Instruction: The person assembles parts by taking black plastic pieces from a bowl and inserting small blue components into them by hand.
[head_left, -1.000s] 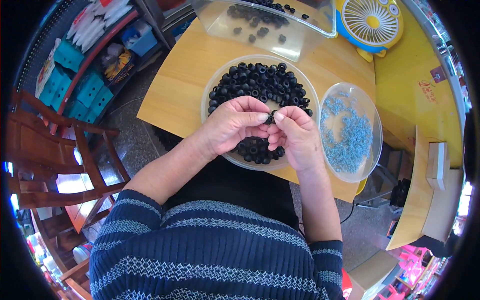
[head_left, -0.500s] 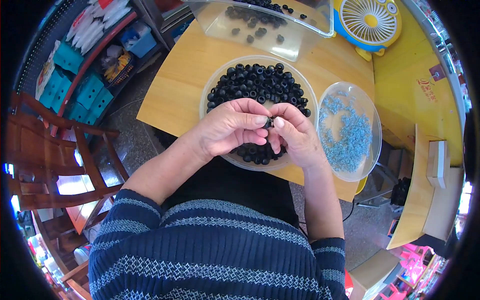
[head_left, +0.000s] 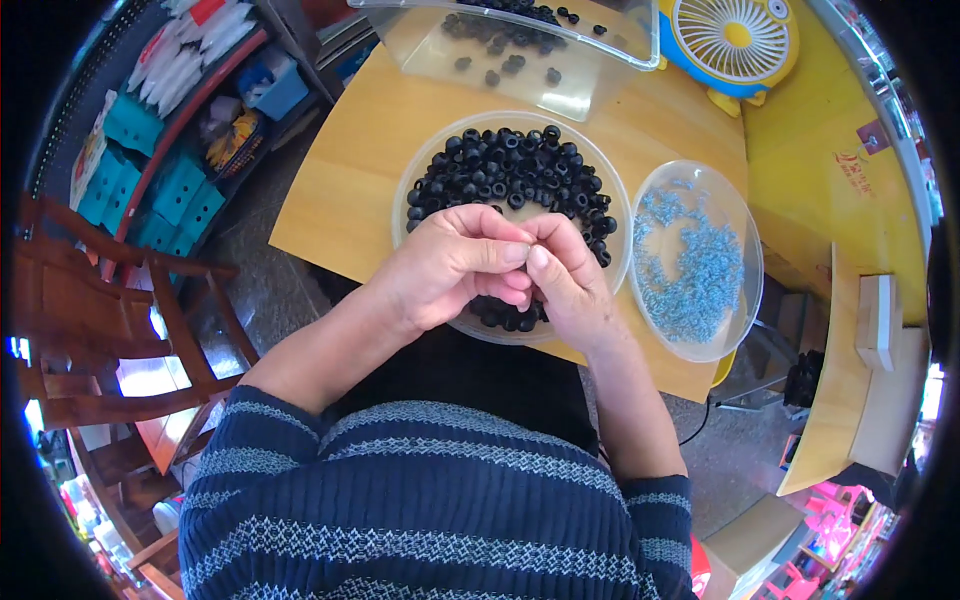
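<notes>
My left hand (head_left: 455,262) and my right hand (head_left: 568,280) meet fingertip to fingertip over the near part of a round clear tub (head_left: 402,205). Both hands are pinched closed, thumbs and forefingers pressed together. What sits between the fingertips is almost wholly hidden; a small black piece showed there a moment earlier. Many small black round pieces (head_left: 500,165), several with a hole in them, fill the tub. To the right of my right hand, a shallow clear round dish (head_left: 672,262) holds a heap of tiny bluish-silver pieces (head_left: 705,290).
A clear plastic box (head_left: 590,95) with more black pieces stands at the table's far side. Beyond the dish is a yellow-and-blue fan (head_left: 735,40). The wooden table (head_left: 335,190) has a wooden chair (head_left: 130,320) to its left, near shelves with teal boxes (head_left: 180,185).
My joined hands have shifted slightly left. The fingertips have closed in, and the black piece that showed between them is now covered. The whole view has shifted a little.
</notes>
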